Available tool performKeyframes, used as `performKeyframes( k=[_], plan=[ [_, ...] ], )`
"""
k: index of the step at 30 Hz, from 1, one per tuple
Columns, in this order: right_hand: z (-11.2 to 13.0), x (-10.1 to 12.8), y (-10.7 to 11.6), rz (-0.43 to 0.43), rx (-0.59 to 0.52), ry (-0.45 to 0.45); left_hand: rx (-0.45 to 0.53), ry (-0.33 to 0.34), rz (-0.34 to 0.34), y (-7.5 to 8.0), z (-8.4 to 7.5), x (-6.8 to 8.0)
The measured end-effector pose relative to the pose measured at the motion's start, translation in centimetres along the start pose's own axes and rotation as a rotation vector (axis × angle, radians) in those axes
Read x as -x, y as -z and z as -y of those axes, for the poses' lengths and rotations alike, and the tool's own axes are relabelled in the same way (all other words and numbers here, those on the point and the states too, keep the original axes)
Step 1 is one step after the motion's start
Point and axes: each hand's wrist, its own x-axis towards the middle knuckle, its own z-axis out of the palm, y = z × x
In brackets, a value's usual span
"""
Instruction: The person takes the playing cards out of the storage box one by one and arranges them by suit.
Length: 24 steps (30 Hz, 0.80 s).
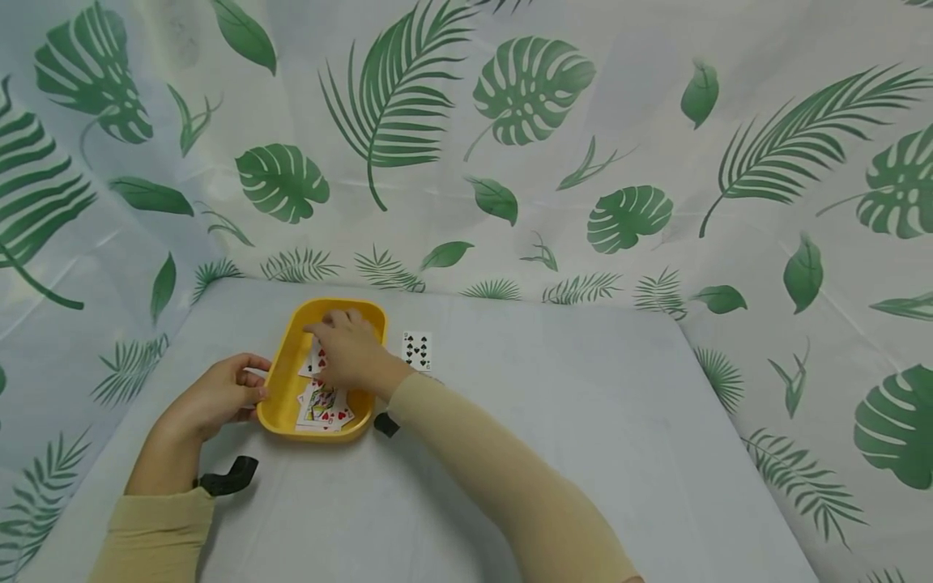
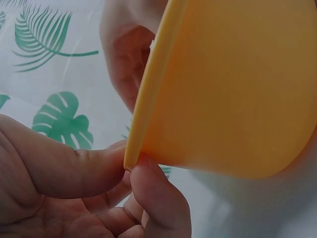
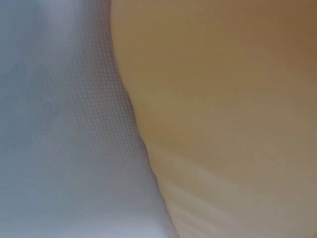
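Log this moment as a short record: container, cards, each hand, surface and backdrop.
Container: yellow tray, upright
Cards inside: several loose playing cards, face up, some overlapping; exact count unclear
Card outside: black-pip card, face up, to the tray's right in the head view
Left grip: thumb and finger pinch the tray's rim
Right grip: inside the tray, over the cards; whether it holds one is hidden
Surface: pale tabletop
Backdrop: white sheet with green leaf prints
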Motion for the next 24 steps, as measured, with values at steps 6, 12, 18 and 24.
performKeyframes(
  k=[6,12,18,24],
  plan=[
    [-0.7,0.5,0.4,-0.038,-0.123,-0.026,0.003,0.009,0.0,0.0,0.0,0.0],
    [-1.7,1.1,1.1,-0.09,-0.199,-0.05,-0.003,0.003,-0.002,-0.1,0.1,0.1],
    [-2.5,1.8,1.9,-0.091,-0.255,-0.086,-0.004,-0.003,0.0,-0.1,0.0,0.2],
    [-3.7,2.4,2.0,-0.108,-0.295,-0.1,-0.009,0.003,0.001,-0.1,0.0,0.1]
  ],
)
